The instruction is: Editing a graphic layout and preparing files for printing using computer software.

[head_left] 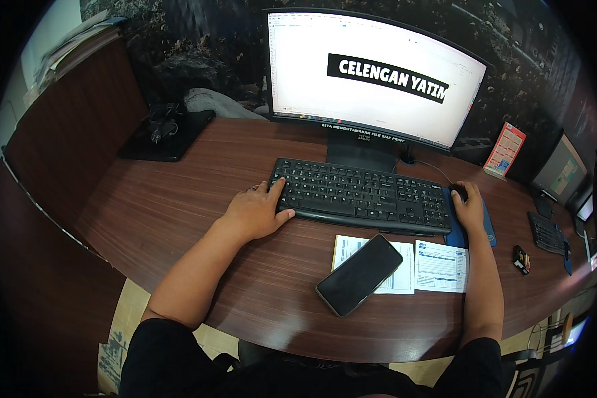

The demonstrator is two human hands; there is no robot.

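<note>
My left hand [253, 212] rests at the left end of a black keyboard [365, 196], fingers apart, fingertips on its leftmost keys and the thumb by its front edge. It holds nothing. My right hand [469, 207] is wrapped over a dark computer mouse [459, 191], mostly hidden under the fingers, on a blue mouse pad [456, 229]. Behind the keyboard stands a curved monitor [371, 73], lit with a white page and a black banner of white lettering. A dark-screened smartphone [359, 274] lies in front of the keyboard, partly over a printed form [404, 282].
Another printed form [438, 265] lies beside my right forearm. Farther right are a small dark box [521, 260], a red desk calendar [506, 149], a second monitor [561, 166] and keyboard [545, 231]. A flat black device [159, 147] with a coiled cable sits at the back left, near a wooden partition [73, 126].
</note>
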